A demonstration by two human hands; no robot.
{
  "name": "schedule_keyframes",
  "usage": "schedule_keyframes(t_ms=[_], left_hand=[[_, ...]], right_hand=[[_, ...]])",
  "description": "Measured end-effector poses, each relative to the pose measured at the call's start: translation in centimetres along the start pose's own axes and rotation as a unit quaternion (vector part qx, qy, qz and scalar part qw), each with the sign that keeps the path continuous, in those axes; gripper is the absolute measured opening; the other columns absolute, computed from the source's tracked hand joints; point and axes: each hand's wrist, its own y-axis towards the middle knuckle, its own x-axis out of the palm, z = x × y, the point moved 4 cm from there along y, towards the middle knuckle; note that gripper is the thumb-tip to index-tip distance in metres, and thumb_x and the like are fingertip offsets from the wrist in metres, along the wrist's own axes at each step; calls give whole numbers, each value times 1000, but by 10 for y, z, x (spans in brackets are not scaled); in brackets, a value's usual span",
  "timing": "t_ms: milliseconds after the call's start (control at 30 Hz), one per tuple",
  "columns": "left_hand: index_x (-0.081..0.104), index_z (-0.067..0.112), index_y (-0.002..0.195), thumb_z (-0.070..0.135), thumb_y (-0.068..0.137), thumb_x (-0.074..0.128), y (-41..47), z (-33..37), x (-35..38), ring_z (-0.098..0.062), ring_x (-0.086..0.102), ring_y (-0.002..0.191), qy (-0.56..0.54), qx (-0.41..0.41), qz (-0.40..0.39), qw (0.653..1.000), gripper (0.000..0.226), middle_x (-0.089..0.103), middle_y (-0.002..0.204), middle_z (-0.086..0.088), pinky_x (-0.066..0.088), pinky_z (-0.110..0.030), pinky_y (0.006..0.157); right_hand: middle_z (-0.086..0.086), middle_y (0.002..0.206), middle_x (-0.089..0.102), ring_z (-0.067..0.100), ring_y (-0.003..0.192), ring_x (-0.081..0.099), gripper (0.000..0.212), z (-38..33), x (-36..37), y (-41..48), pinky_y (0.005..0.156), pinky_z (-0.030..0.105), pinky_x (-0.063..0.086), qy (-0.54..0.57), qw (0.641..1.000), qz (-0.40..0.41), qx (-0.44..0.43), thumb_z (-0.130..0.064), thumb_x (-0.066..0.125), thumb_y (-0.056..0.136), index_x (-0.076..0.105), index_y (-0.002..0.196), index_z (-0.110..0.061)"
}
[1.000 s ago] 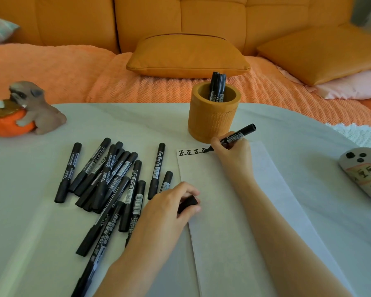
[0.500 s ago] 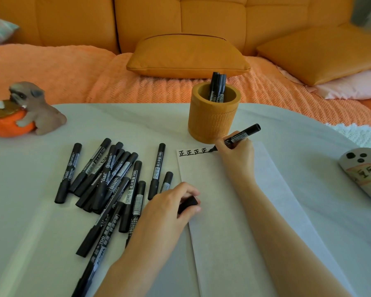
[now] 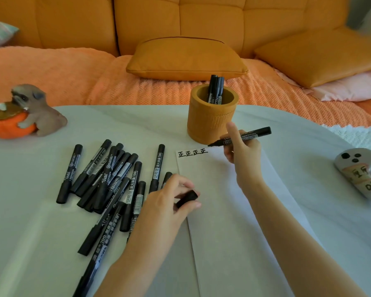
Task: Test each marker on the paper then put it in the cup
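Head view. Grips an uncapped black marker [image 3: 259, 132] in the right hand [image 3: 244, 155], thumb and lower fingers curled round the barrel, index finger sticking up. Points the tip leftward at the top edge of the paper [image 3: 223, 200], just right of a row of four black characters [image 3: 192, 152] and near the foot of the cup [image 3: 210, 123]; cannot tell whether the tip touches the sheet. Pinches the black cap [image 3: 186, 198] between thumb and fingers of the left hand [image 3: 165, 204], at the paper's left edge.

Beyond the paper, upright: the cup, with a few black markers [image 3: 216, 88] standing in it. Left of the paper, on the white table [image 3: 41, 243]: a loose heap of capped markers [image 3: 114, 174], some crossing one another.

Farther out: a dog figurine [image 3: 38, 108] hugging an orange bowl at the table's left edge, a pale ghost-like figure [image 3: 356, 166] at the right, an orange sofa [image 3: 180, 18] with a cushion [image 3: 186, 58] behind.
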Motion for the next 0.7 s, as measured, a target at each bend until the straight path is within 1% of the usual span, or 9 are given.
schedule_keyframes(t_ms=[67, 100, 200, 267, 333, 400, 467, 567, 700], left_hand=[[55, 24, 87, 20, 73, 75, 0, -1, -4, 2, 65, 74, -21, -6, 35, 999, 24, 71, 86, 15, 50, -12, 67], [57, 22, 86, 20, 72, 76, -1, 0, -6, 1, 65, 71, -32, -9, 51, 998, 24, 71, 83, 15, 50, -12, 66], [59, 20, 84, 20, 70, 77, -1, 4, -9, 1, 65, 70, -49, -7, 68, 996, 24, 71, 81, 14, 48, -9, 65], [60, 21, 83, 19, 69, 78, 0, 6, -9, 1, 65, 71, -53, -4, 71, 996, 22, 70, 79, 14, 47, -8, 65], [62, 20, 83, 18, 69, 78, 1, 8, -10, 1, 64, 73, -52, 1, 77, 996, 20, 70, 77, 14, 46, -7, 65], [64, 20, 83, 18, 70, 77, 1, 8, -11, 0, 65, 74, -55, -1, 82, 995, 19, 70, 77, 14, 47, -8, 65], [64, 21, 84, 20, 71, 77, 1, 7, -12, -1, 65, 75, -59, -4, 87, 994, 18, 70, 78, 14, 49, -11, 66], [65, 22, 85, 21, 72, 75, 0, 9, -13, -1, 65, 76, -65, -7, 93, 993, 16, 70, 78, 14, 50, -15, 67], [64, 23, 85, 22, 73, 75, 1, 11, -13, 1, 65, 75, -61, -7, 95, 994, 15, 69, 77, 16, 51, -16, 66]], right_hand=[[3, 52, 45, 12, 48, 39, 30, -6, 0, -7, 48, 19, 34, 13, 1000, -12, 18, -28, 60, 93, 54, 71, -8], [4, 53, 45, 13, 49, 39, 26, -9, 0, -11, 49, 21, 34, 20, 999, -20, 28, -24, 61, 92, 54, 73, -8], [3, 50, 44, 14, 48, 38, 29, -18, 1, -25, 49, 23, 33, 35, 997, -51, 43, -22, 64, 89, 49, 66, -12], [3, 49, 37, 14, 46, 31, 29, -23, 3, -33, 46, 23, 27, 42, 995, -81, 41, -21, 66, 88, 47, 69, -10], [3, 50, 29, 14, 46, 23, 19, -26, 6, -41, 45, 24, 21, 47, 993, -106, 39, -13, 64, 88, 49, 76, -9], [1, 50, 26, 14, 46, 20, 12, -26, 7, -48, 44, 23, 21, 46, 992, -112, 37, -5, 60, 87, 52, 78, -6], [1, 50, 27, 14, 46, 21, 15, -25, 8, -52, 43, 22, 22, 32, 993, -110, 26, -2, 58, 87, 52, 73, 1], [2, 50, 30, 14, 46, 24, 27, -21, 11, -57, 45, 24, 23, 0, 994, -110, 11, -4, 58, 87, 45, 68, 10], [-1, 48, 31, 14, 45, 26, 29, -18, 16, -64, 45, 23, 24, -4, 992, -129, 4, -3, 59, 87, 43, 64, 5]])
